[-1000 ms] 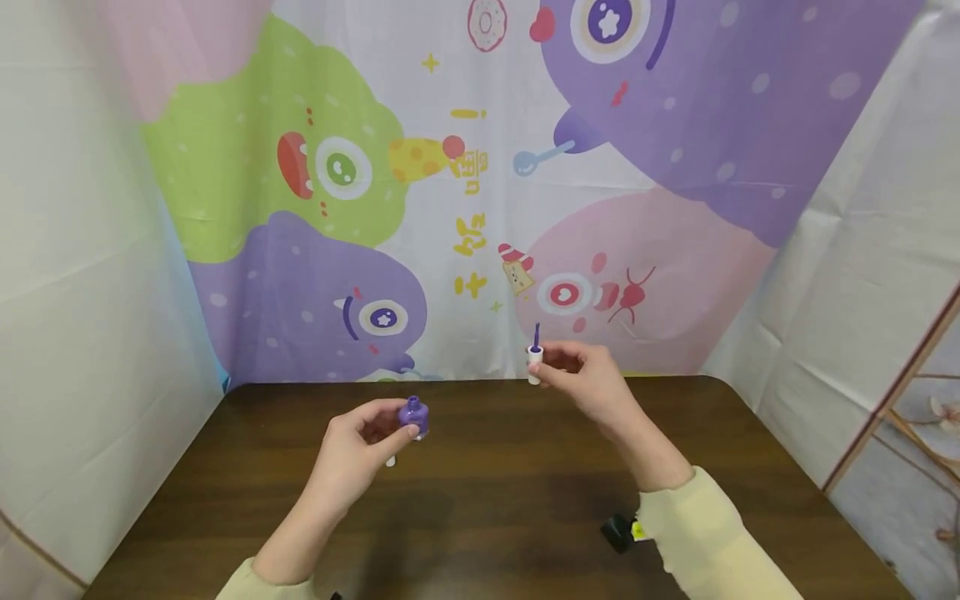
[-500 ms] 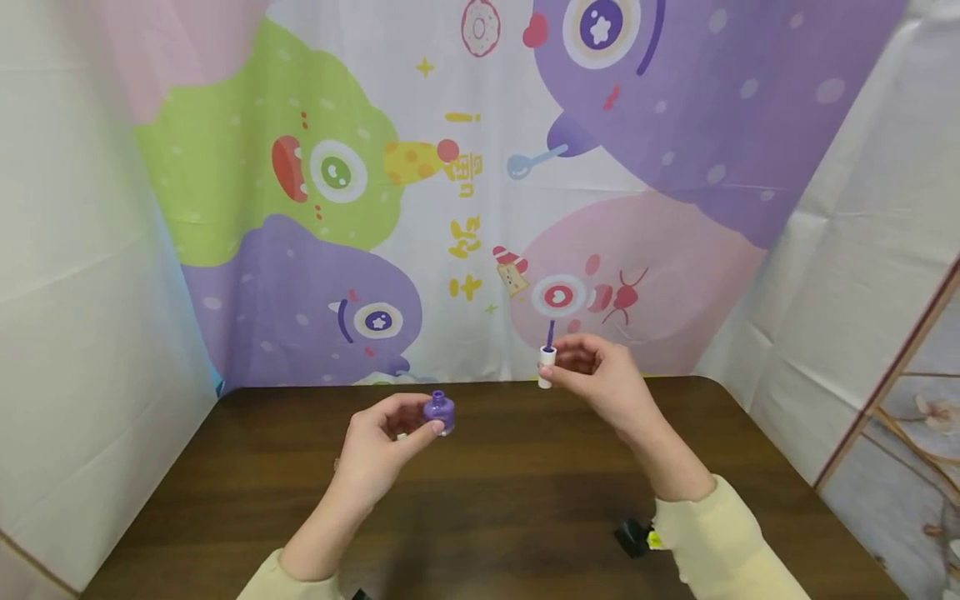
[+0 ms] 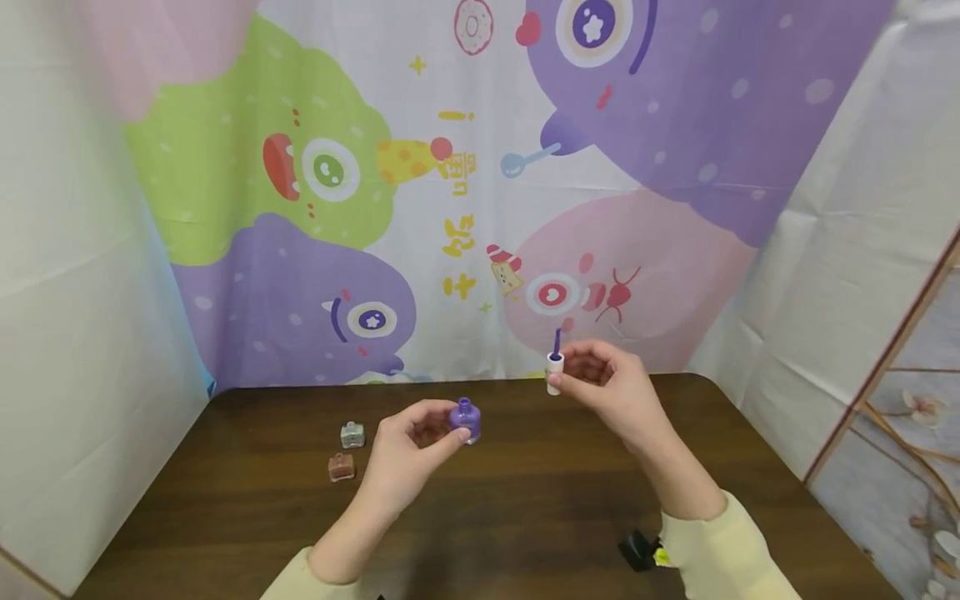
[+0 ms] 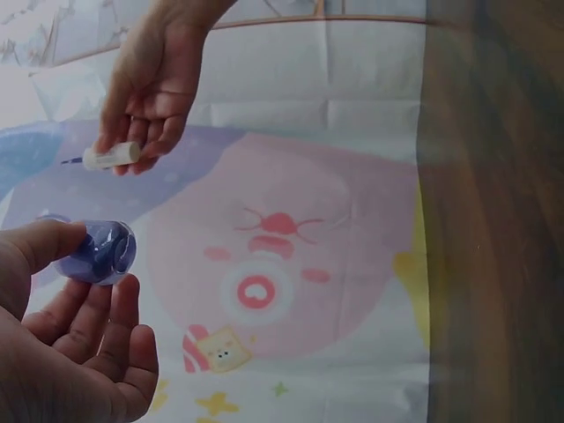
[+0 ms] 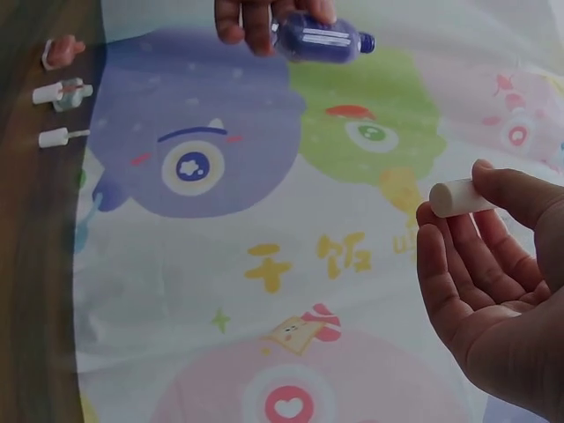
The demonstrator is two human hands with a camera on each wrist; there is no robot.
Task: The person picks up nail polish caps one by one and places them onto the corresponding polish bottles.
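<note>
My left hand (image 3: 405, 446) pinches a small nail polish bottle (image 3: 466, 423) filled with purple polish, its neck uncapped and pointing up. To the right of it and slightly higher, my right hand (image 3: 615, 385) holds the bottle's white cap (image 3: 554, 377) between thumb and fingers, with the purple-coated brush (image 3: 557, 342) standing upward. Bottle and cap are apart, both raised above the table. In the left wrist view, the thumb lies over one side of the purple bottle (image 4: 104, 253). The right wrist view shows the white cap (image 5: 460, 197) from its closed end; the brush is hidden there.
Two open polish bottles, one glittery silver (image 3: 352, 435) and one reddish brown (image 3: 342, 467), stand on the dark wooden table (image 3: 225, 500) left of my left hand. White brush caps (image 5: 53, 137) lie near them. A black object (image 3: 637, 550) sits by my right sleeve. A cartoon curtain (image 3: 480, 208) hangs behind.
My left hand has moved right with the purple bottle, narrowing the gap to the cap and uncovering the two bottles on the table. The right hand has shifted slightly right with the brush cap.
</note>
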